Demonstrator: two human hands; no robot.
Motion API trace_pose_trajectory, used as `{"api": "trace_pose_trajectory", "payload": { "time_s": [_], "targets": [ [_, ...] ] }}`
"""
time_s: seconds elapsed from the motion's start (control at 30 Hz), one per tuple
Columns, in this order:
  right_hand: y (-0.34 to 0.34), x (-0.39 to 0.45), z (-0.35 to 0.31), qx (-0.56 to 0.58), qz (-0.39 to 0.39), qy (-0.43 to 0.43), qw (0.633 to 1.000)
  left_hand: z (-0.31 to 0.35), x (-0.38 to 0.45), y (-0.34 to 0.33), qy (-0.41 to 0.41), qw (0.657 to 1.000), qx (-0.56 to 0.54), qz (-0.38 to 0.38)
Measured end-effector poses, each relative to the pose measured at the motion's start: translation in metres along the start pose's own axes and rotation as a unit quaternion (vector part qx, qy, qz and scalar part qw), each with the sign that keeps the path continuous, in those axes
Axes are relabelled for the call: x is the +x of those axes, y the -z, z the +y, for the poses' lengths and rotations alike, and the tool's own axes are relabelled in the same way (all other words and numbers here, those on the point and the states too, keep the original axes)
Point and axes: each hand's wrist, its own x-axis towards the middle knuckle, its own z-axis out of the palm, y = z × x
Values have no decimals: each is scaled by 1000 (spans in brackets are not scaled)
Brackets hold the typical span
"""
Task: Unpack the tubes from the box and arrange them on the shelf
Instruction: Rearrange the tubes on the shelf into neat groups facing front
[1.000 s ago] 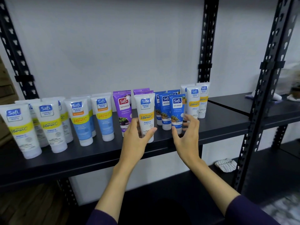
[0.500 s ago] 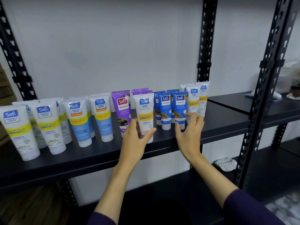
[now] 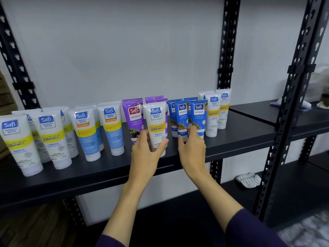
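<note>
Several Safi tubes stand cap-down in a row on the black shelf point(image 3: 235, 139): white-and-yellow ones point(image 3: 17, 139) at the left, white-and-blue ones point(image 3: 85, 134), purple ones point(image 3: 133, 116), blue ones and two more white ones point(image 3: 212, 114) at the right. My left hand point(image 3: 145, 152) grips the lower part of a white Vitamin C tube point(image 3: 156, 120) standing in front of the purple ones. My right hand point(image 3: 193, 148) pinches the bottom of the front blue tube point(image 3: 182, 118), thumb on its left and fingers across to the neighbouring blue tube point(image 3: 199, 113). No box is in view.
A black perforated upright point(image 3: 292, 122) borders the shelf on the right. Beyond it, another shelf point(image 3: 313, 120) carries small white and blue items. A striped cloth point(image 3: 249, 180) lies on the lower shelf. Brown boards point(image 3: 5, 97) show at the far left.
My right hand has moved left and closed in on the bottom of the front blue tube. My left hand has stayed on the white Vitamin C tube.
</note>
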Motion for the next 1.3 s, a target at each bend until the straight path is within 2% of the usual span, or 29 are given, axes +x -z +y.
{"api": "trace_pose_trajectory", "payload": {
  "time_s": [0.8,1.07,1.3],
  "targets": [
    [-11,13,1,-11,-2,1,1000,-3,0,-2,-8,1000,5,11],
    [-9,11,5,22,-5,19,1000,-2,0,-2,-7,1000,-4,6],
    [8,-2,21,50,70,49,995,-3,1,-3,-8,1000,-3,8]
  ]
}}
